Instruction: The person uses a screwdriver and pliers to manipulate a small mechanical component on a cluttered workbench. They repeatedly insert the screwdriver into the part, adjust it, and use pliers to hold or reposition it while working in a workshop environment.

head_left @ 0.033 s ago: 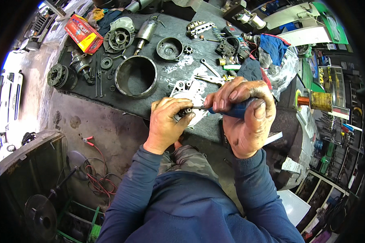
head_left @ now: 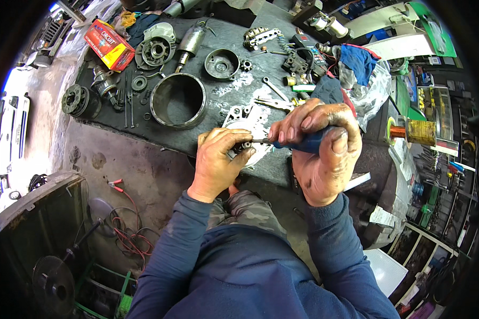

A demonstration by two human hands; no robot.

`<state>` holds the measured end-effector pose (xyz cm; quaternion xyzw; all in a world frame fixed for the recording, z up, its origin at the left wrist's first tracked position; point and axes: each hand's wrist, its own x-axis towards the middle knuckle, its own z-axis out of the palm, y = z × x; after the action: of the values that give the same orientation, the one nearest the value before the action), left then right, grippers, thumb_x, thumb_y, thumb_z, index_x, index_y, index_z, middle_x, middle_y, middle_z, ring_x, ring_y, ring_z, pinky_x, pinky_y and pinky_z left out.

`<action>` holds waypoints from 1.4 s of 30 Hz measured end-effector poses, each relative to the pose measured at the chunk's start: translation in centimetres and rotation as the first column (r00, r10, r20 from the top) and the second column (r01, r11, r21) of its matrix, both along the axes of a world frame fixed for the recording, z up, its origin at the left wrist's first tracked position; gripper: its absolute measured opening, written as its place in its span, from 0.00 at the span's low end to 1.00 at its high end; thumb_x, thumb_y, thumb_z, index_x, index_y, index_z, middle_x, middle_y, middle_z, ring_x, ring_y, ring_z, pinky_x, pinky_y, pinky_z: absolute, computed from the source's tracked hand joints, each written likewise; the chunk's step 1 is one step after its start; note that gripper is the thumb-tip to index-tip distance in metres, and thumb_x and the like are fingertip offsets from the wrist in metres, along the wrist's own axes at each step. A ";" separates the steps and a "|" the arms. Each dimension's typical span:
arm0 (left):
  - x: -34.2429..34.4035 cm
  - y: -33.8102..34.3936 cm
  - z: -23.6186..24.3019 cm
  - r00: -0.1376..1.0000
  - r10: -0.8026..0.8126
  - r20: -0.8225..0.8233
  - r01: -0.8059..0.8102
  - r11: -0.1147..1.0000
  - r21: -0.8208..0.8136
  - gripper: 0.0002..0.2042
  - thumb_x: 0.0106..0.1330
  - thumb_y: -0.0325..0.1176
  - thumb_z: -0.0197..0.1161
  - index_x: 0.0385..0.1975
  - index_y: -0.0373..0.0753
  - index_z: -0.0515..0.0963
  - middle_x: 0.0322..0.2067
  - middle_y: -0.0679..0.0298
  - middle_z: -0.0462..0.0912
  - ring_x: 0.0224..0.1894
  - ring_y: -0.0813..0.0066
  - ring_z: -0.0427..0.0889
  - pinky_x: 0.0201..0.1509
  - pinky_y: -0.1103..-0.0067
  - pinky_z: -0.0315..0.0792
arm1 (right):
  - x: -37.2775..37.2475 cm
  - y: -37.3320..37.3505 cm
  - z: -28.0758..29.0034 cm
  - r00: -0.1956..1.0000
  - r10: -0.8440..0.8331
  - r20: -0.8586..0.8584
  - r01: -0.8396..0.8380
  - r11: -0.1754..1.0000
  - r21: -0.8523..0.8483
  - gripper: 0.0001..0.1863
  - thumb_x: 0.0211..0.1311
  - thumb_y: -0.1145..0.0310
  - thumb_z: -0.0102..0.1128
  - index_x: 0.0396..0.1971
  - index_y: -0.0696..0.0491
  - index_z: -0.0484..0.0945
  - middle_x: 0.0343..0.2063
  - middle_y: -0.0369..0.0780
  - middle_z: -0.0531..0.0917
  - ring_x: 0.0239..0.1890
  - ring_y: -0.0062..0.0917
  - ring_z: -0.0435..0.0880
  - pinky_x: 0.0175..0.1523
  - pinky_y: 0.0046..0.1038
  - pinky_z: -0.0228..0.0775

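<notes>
My right hand [head_left: 324, 154] is closed around a blue-handled screwdriver [head_left: 310, 142], whose shaft points left. My left hand [head_left: 218, 159] pinches a small dark toothed part [head_left: 245, 145] right at the screwdriver's tip. Both hands sit at the near edge of a dark, greasy workbench [head_left: 218, 135]. A silver cast-metal housing [head_left: 246, 118] lies on the bench just behind my left fingers, partly hidden by them. The tip itself is covered by my fingers.
On the bench are a large steel ring [head_left: 178, 100], a round black cover [head_left: 222, 64], a motor armature [head_left: 189, 41], a red and yellow box [head_left: 109, 45], wrenches [head_left: 274, 89] and a black pulley [head_left: 79, 101]. A copper wire spool [head_left: 418, 132] stands at right. Red cables [head_left: 127, 234] lie on the floor.
</notes>
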<state>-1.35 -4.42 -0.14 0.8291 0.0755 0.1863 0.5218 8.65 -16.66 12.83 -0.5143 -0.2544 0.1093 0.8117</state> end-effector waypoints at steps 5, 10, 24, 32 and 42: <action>0.0 -0.1 0.7 0.997 0.012 -0.078 -0.016 0.998 -0.054 0.15 0.55 0.32 0.81 0.43 0.43 0.88 0.42 0.68 0.91 0.47 0.65 0.85 0.57 0.70 0.70 | 0.9 0.5 -0.2 0.999 -0.037 -0.024 0.039 0.994 0.100 0.14 0.75 0.63 0.67 0.43 0.59 0.76 0.29 0.43 0.80 0.27 0.25 0.78 0.32 0.29 0.75; 0.5 0.0 0.5 0.999 0.008 -0.052 -0.011 0.999 -0.044 0.15 0.55 0.30 0.81 0.43 0.43 0.88 0.40 0.67 0.91 0.46 0.65 0.86 0.55 0.70 0.73 | 1.4 1.3 -0.6 0.995 -0.091 -0.029 0.093 0.992 0.089 0.12 0.75 0.66 0.66 0.43 0.59 0.76 0.26 0.41 0.80 0.23 0.21 0.76 0.28 0.25 0.72; 0.6 0.1 0.4 0.998 0.001 -0.062 -0.001 1.000 -0.010 0.15 0.57 0.32 0.80 0.45 0.44 0.89 0.43 0.67 0.91 0.48 0.65 0.85 0.55 0.72 0.72 | 1.7 1.6 -0.4 0.995 -0.102 0.018 0.101 0.994 0.047 0.10 0.76 0.67 0.65 0.40 0.59 0.77 0.24 0.38 0.79 0.22 0.18 0.75 0.28 0.23 0.70; 0.7 0.3 0.4 0.998 -0.011 -0.067 0.008 0.999 -0.038 0.15 0.57 0.32 0.80 0.45 0.44 0.89 0.42 0.67 0.91 0.48 0.64 0.85 0.56 0.71 0.71 | 2.2 1.5 -0.5 0.999 -0.033 -0.031 0.036 0.995 0.088 0.10 0.76 0.68 0.63 0.40 0.60 0.76 0.25 0.40 0.78 0.22 0.21 0.75 0.27 0.25 0.71; 0.8 0.5 0.7 0.995 -0.033 -0.098 0.027 0.998 -0.059 0.14 0.58 0.31 0.79 0.44 0.42 0.89 0.43 0.65 0.91 0.49 0.63 0.86 0.58 0.70 0.71 | 2.5 1.3 -0.3 0.999 -0.023 -0.045 0.025 0.998 0.052 0.10 0.75 0.68 0.63 0.39 0.59 0.76 0.24 0.40 0.79 0.21 0.20 0.75 0.26 0.24 0.70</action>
<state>-0.59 -3.95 0.61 0.8230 0.0942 0.1347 0.5437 11.20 -15.36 12.56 -0.4933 -0.2331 0.1042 0.8316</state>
